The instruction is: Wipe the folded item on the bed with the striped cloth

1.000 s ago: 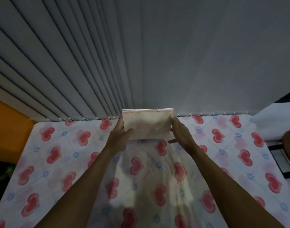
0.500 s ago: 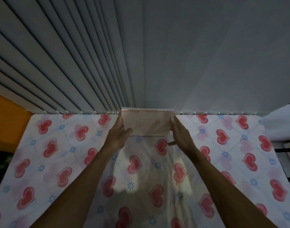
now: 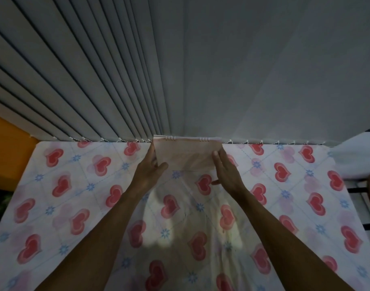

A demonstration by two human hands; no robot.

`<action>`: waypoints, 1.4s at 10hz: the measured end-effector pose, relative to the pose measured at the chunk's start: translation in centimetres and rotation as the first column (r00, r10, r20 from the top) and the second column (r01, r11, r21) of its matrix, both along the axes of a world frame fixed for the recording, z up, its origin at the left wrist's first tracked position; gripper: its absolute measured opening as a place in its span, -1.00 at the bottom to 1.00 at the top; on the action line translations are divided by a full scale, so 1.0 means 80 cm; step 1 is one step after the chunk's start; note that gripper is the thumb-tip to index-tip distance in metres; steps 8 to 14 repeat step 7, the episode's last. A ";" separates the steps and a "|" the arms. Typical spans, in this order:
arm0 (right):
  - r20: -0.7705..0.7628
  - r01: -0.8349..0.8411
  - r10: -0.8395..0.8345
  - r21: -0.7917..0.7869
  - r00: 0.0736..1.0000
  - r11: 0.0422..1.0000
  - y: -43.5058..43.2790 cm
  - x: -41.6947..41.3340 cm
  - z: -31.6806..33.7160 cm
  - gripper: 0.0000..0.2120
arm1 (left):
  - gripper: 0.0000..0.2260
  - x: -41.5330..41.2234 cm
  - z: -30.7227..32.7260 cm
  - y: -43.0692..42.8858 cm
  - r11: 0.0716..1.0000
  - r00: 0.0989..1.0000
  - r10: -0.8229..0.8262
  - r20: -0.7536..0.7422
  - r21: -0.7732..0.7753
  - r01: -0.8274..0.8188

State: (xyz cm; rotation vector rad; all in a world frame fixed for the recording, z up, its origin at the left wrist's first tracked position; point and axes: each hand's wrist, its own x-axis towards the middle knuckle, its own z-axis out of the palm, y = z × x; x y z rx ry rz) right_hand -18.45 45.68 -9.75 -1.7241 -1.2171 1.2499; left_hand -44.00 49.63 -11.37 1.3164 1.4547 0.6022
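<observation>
Head view: your left hand [image 3: 147, 171] pinches the folded item [image 3: 187, 153] at its left end, your right hand [image 3: 227, 173] rests straight-fingered against its right end, long axis left-right

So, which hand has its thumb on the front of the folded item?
The left hand: its thumb lies over the lower left corner of the folded item. The right hand has straight fingers along the right edge, thumb apart.

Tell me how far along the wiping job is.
Done: no wiping shows yet. In hand: the left hand grips the folded item, stood at the far edge of the bed; the right hand touches its other side. Left: no striped cloth is in view, so fetching it and the wipe remain.
</observation>
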 end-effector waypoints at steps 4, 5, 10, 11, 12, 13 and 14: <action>0.049 -0.051 0.048 0.050 0.998 0.997 -0.008 0.013 0.000 -0.37 | -0.35 -0.016 0.012 0.000 0.999 0.990 0.054 0.132 -0.014 -0.052; 0.180 -0.017 0.007 0.053 0.984 0.998 -0.020 0.011 0.013 -0.25 | -0.17 -0.023 0.033 -0.019 0.996 0.996 0.094 0.003 -0.007 -0.094; 0.400 0.008 -0.101 0.229 0.911 0.973 -0.072 -0.016 0.046 -0.39 | -0.14 -0.042 0.060 -0.064 0.976 0.909 0.029 -0.417 0.209 0.065; 0.400 0.008 -0.101 0.229 0.911 0.973 -0.072 -0.016 0.046 -0.39 | -0.14 -0.042 0.060 -0.064 0.976 0.909 0.029 -0.417 0.209 0.065; 0.400 0.008 -0.101 0.229 0.911 0.973 -0.072 -0.016 0.046 -0.39 | -0.14 -0.042 0.060 -0.064 0.976 0.909 0.029 -0.417 0.209 0.065; 0.400 0.008 -0.101 0.229 0.911 0.973 -0.072 -0.016 0.046 -0.39 | -0.14 -0.042 0.060 -0.064 0.976 0.909 0.029 -0.417 0.209 0.065; 0.400 0.008 -0.101 0.229 0.911 0.973 -0.072 -0.016 0.046 -0.39 | -0.14 -0.042 0.060 -0.064 0.976 0.909 0.029 -0.417 0.209 0.065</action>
